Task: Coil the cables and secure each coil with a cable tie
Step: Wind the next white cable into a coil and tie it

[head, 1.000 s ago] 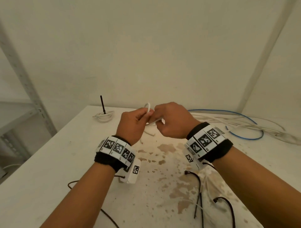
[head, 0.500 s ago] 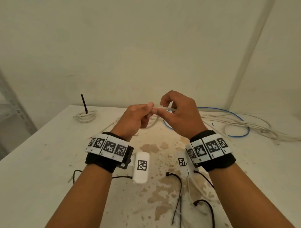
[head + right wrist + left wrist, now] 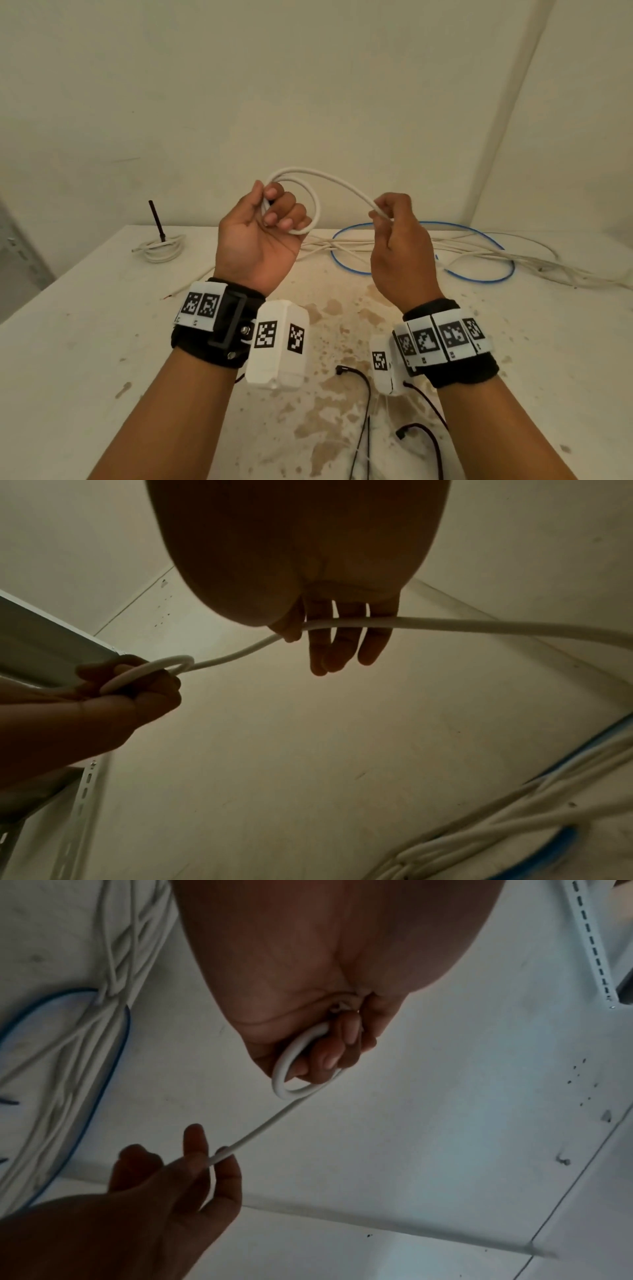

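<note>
A white cable point(image 3: 337, 183) runs between both raised hands above the table. My left hand point(image 3: 270, 219) grips a small loop of it point(image 3: 294, 1066), fingers curled round the strands. My right hand point(image 3: 390, 219) pinches the same cable point(image 3: 445, 623) a short way along, thumb against forefinger, the other fingers loose. From the right hand the cable drops toward the table. A finished white coil point(image 3: 161, 248) with a black cable tie point(image 3: 157, 219) sticking up lies at the back left of the table.
A tangle of loose white cables point(image 3: 479, 260) and a blue cable point(image 3: 476, 277) lies at the back right of the stained white table point(image 3: 85, 342). Thin black wires point(image 3: 366, 411) trail from the wrist units near the front. Metal shelving point(image 3: 589, 939) stands left.
Both hands have risen from near the table and drawn apart. The left hand has turned palm-up with a loop of white cable in it; the right has slid along the cable.
</note>
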